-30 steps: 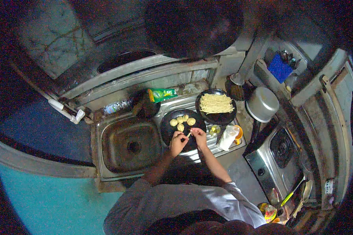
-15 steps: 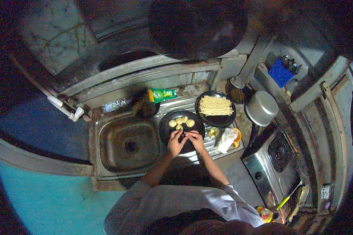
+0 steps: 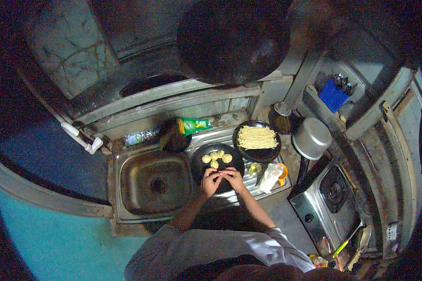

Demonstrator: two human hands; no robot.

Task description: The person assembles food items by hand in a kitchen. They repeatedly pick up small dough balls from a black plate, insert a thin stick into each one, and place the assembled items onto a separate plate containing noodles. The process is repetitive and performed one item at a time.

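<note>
Several pale, round dough balls (image 3: 226,158) sit on a dark round plate (image 3: 199,169) on the sink's drainboard. Over the plate's near part, my left hand (image 3: 210,181) and my right hand (image 3: 233,178) meet at the fingertips. Both hands are closed in a pinch; whatever is between the fingers is too small or hidden to make out. One dough ball (image 3: 214,164) lies just beyond my left fingertips. To the right and behind, pale strips like noodles (image 3: 257,137) lie side by side on a second dark plate (image 3: 262,157).
Left of the plates is a steel sink basin (image 3: 140,187). On the right are a small clear container (image 3: 253,169), a white bag (image 3: 269,178), an orange cup (image 3: 282,174), an upturned metal pot (image 3: 312,138) and a stove (image 3: 321,196). A green packet (image 3: 194,125) stands behind.
The view has tilted, so the counter sits lower in the picture. My fingertips have come together over the plate. The dough balls and noodle-like strips appear unmoved.
</note>
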